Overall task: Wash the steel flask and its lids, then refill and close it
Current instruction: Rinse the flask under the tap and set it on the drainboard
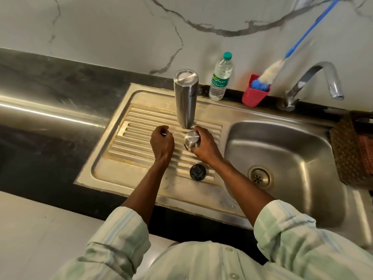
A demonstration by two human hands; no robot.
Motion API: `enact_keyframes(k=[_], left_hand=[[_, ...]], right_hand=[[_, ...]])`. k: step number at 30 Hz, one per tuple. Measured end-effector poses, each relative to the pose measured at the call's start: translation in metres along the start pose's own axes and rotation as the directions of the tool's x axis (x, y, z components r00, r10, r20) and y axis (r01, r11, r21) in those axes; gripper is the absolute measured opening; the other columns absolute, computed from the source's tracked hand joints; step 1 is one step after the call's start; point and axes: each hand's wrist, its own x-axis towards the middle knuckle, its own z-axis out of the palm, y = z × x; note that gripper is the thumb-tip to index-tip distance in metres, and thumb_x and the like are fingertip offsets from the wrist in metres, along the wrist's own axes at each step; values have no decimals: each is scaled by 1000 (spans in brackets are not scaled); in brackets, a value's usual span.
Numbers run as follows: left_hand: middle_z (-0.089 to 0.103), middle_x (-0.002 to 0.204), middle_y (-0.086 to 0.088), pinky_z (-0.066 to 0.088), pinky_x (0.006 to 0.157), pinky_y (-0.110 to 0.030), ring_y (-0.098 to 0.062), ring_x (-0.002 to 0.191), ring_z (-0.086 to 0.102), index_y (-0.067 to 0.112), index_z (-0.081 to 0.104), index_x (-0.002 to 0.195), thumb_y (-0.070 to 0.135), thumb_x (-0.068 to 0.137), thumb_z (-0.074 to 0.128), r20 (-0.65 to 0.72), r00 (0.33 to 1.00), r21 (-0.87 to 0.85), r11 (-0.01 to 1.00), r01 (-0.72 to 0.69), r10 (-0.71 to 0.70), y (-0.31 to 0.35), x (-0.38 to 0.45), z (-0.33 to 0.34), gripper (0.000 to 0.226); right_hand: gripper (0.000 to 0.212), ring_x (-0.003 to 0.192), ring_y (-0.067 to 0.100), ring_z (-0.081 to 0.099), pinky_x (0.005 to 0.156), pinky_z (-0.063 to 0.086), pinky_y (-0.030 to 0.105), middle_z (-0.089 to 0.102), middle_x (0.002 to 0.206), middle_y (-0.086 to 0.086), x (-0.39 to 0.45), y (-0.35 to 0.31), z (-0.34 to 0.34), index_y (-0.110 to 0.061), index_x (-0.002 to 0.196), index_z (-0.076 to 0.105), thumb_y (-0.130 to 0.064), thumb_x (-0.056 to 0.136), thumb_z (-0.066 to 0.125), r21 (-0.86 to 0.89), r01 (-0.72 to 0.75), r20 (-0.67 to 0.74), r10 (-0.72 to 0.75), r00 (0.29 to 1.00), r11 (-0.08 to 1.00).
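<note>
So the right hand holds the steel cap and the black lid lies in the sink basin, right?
Not quite: the head view shows the black lid lying on the ribbed drainboard, not in the basin. The right hand does hold the steel cap.

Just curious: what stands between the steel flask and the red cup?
A plastic water bottle with a green cap, in the head view.

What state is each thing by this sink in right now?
Flask: stands on the drainboard, lids off.
Steel cap: gripped by right hand.
Black lid: lies loose on drainboard.
Left hand: curled, holding nothing.
Water bottle: upright, capped.
Tap: no water running.
Brush: stands in red cup.
</note>
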Motion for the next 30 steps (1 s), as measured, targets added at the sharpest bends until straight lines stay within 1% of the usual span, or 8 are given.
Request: enact_keyframes(k=[3,6,10,14,19,24,28,30], left_hand=[[67,89,-2,54,75,-37,-17,82,62,17,67,102,10,90,56,41,997,-131,989,69,-64,10,8,1,18],[64,79,-3,47,56,-29,-19,74,59,14,67,98,20,97,56,137,976,-262,944,199,-167,30,19,1,12],[62,86,-6,43,62,-27,-16,74,55,13,67,112,43,102,49,257,937,-192,938,288,-235,59,34,1,36],[67,84,-9,50,64,-30,-17,70,60,11,69,109,48,100,51,352,904,-162,935,315,-243,80,40,2,42],[69,76,-11,54,62,-29,-17,63,64,2,70,98,45,99,56,366,897,-160,933,322,-247,94,33,3,45],[75,79,-16,58,57,-28,-21,64,70,5,71,99,46,98,58,357,920,-208,946,247,-161,113,8,7,43],[74,82,-24,61,62,-32,-30,71,75,15,65,101,53,96,57,463,874,-282,910,302,-146,130,-21,17,40],[74,86,-24,61,65,-33,-33,78,75,9,64,106,52,94,63,483,864,-285,908,306,-140,137,-40,30,44]], right_hand=[[76,131,20,39,105,33,24,40,145,9,-1,-9,-10,-12,142,42,-24,78,81,81,3,-42,0,999,997],[54,128,20,47,105,43,35,43,144,6,11,-28,-28,-18,140,47,-30,91,67,311,-85,-138,134,981,946],[48,130,24,49,108,40,39,46,149,6,32,-59,-53,-24,147,43,-41,102,46,614,-150,-24,208,978,775],[59,129,26,50,110,39,52,50,146,6,43,-71,-60,-26,142,49,-62,97,37,653,-209,78,210,975,728],[63,116,21,63,104,46,50,64,130,5,42,-71,-62,-23,129,61,-70,90,44,707,-176,68,182,981,685],[46,114,20,64,98,52,48,64,128,7,28,-67,-85,-25,123,59,-59,98,41,798,-64,-21,134,991,600],[48,115,19,62,92,55,46,65,124,5,9,-49,-115,-22,127,59,-56,97,44,857,-17,-77,161,984,516],[38,112,19,63,86,57,42,69,114,1,-5,-33,-132,-21,115,66,-50,98,47,883,-2,-95,183,979,469]])
